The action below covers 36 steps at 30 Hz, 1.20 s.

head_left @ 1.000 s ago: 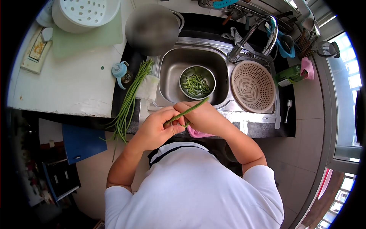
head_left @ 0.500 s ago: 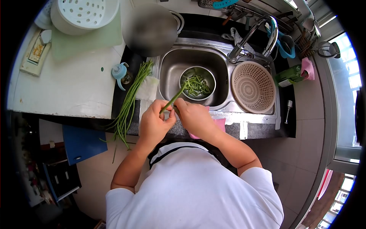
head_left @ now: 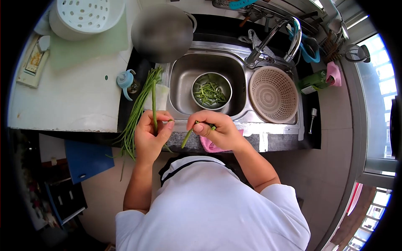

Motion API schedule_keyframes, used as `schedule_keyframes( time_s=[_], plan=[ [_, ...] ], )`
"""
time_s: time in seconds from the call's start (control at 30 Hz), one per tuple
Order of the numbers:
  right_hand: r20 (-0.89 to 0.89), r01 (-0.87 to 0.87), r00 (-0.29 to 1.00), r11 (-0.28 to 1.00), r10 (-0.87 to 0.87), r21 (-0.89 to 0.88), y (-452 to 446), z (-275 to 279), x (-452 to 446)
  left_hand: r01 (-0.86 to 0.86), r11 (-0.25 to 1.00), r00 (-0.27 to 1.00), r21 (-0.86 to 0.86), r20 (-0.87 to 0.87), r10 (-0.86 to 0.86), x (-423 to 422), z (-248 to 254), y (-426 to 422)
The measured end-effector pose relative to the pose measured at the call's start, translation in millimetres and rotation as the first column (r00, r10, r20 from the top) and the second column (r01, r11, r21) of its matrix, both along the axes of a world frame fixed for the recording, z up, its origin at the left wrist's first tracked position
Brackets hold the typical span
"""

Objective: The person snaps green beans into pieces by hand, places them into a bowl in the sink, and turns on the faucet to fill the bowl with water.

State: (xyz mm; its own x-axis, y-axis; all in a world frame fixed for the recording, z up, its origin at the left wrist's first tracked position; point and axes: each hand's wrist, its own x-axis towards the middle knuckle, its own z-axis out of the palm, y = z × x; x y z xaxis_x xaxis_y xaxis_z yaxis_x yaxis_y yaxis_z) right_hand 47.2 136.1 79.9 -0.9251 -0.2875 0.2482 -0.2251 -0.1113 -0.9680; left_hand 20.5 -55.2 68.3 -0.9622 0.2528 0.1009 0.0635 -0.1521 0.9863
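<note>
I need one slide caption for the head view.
Left hand holding a long green vegetable, right hand holding short pieces, at a sink with a bowl.

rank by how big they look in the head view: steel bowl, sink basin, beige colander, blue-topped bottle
1. sink basin
2. beige colander
3. steel bowl
4. blue-topped bottle

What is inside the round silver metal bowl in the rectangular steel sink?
Short, slender green stalk pieces lie heaped in the bowl; what lies beneath them is covered.
</note>
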Motion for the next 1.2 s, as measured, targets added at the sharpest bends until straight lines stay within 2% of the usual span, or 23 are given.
schedule_keyframes(
  time_s=[0.13, 0.2, 0.23, 0.27, 0.33, 0.4, 0.47, 0.5, 0.53, 0.6, 0.63, 0.67, 0.7, 0.77, 0.8, 0.87, 0.9, 0.97, 1.0, 1.07, 1.1, 1.17, 1.2],
  plan=[
    [-0.042, 0.025, 0.999, 0.999, -0.026, -0.020, 0, 4, -3, 0.001, 1.000, 1.000, 0.011, -0.017, -0.001, -1, 0, -2],
    [0.384, 0.091, 0.921, 0.926, 0.062, -0.367, 7, -19, -12, 0.011, 1.000, 1.000, 0.024, 0.017, -0.012, -1, -1, -1],
    [0.472, 0.252, 0.880, 0.894, -0.053, -0.370, 5, -29, -24, 0.022, 0.999, 0.998, 0.038, 0.053, -0.024, -1, -1, -1],
    [0.610, 0.457, 0.783, 0.774, -0.117, -0.438, 5, -37, -35, 0.020, 0.999, 0.998, 0.038, 0.051, -0.022, -1, -2, 0],
    [0.739, 0.585, 0.673, 0.607, 0.005, -0.537, 27, -86, -59, 0.043, 0.999, 0.997, 0.015, 0.067, -0.044, -1, -4, 2],
    [0.741, 0.618, 0.667, 0.618, -0.083, -0.487, 48, -138, -86, 0.069, 0.997, 0.993, -0.023, 0.098, -0.066, -2, -6, 2],
    [0.765, 0.694, 0.601, 0.626, -0.232, -0.356, 61, -172, -109, 0.093, 0.994, 0.986, -0.064, 0.142, -0.083, -3, -8, 4],
    [0.533, 0.693, 0.522, 0.695, -0.666, 0.191, 70, -201, -118, 0.098, 0.987, 0.987, -0.126, 0.142, -0.080, -3, -10, 8],
    [0.084, 0.613, 0.512, 0.432, -0.855, 0.661, 77, -225, -115, 0.099, 0.976, 0.986, -0.193, 0.150, -0.070, -2, -14, 11],
    [0.053, 0.507, 0.664, 0.501, -0.746, 0.701, 88, -211, -100, 0.090, 0.966, 0.993, -0.243, 0.101, -0.067, -3, -20, 16],
    [0.323, 0.523, 0.637, 0.700, -0.700, 0.487, 71, -182, -88, 0.076, 0.960, 0.996, -0.271, 0.070, -0.059, -4, -21, 19],
    [0.586, 0.478, 0.651, 0.860, -0.483, 0.178, 56, -153, -71, 0.067, 0.952, 0.997, -0.298, 0.043, -0.057, -3, -22, 22],
    [0.678, 0.398, 0.709, 0.903, -0.192, -0.162, 41, -130, -52, 0.072, 0.938, 0.997, -0.339, 0.044, -0.061, -3, -26, 26],
    [0.726, 0.362, 0.677, 0.807, 0.116, -0.467, 13, -103, -21, 0.094, 0.916, 0.994, -0.391, -0.006, -0.105, -4, -38, 35],
    [0.731, 0.380, 0.652, 0.746, 0.203, -0.546, 4, -98, -8, 0.130, 0.903, 0.978, -0.410, -0.098, -0.185, -6, -47, 39],
    [0.726, 0.463, 0.659, 0.654, 0.197, -0.598, -3, -102, 10, 0.145, 0.900, 0.938, -0.412, -0.231, -0.257, -6, -68, 47],
    [0.739, 0.506, 0.647, 0.619, 0.188, -0.601, -3, -101, 16, 0.166, 0.897, 0.932, -0.409, -0.231, -0.278, -4, -65, 50],
    [0.721, 0.555, 0.662, 0.514, 0.203, -0.654, 6, -104, 28, 0.289, 0.845, 0.936, -0.450, -0.053, -0.348, 1, -56, 55],
    [0.716, 0.578, 0.667, 0.463, 0.205, -0.672, 15, -109, 37, 0.309, 0.848, 0.928, -0.430, -0.056, -0.367, 2, -56, 58],
    [0.816, 0.742, 0.576, 0.445, -0.042, -0.501, 39, -93, 57, 0.370, 0.831, 0.908, -0.416, -0.027, -0.418, 2, -56, 63],
    [0.771, 0.756, 0.608, 0.437, -0.192, -0.487, 62, -91, 77, 0.440, 0.842, 0.895, -0.312, 0.072, -0.441, 2, -55, 62],
    [0.610, 0.858, 0.511, 0.404, -0.606, -0.317, 109, -84, 118, 0.530, 0.834, 0.843, -0.156, 0.208, -0.497, 2, -57, 62],
    [0.487, 0.919, 0.395, 0.339, -0.779, -0.203, 127, -77, 138, 0.557, 0.823, 0.819, -0.110, 0.241, -0.521, 2, -58, 62]
  ],
)
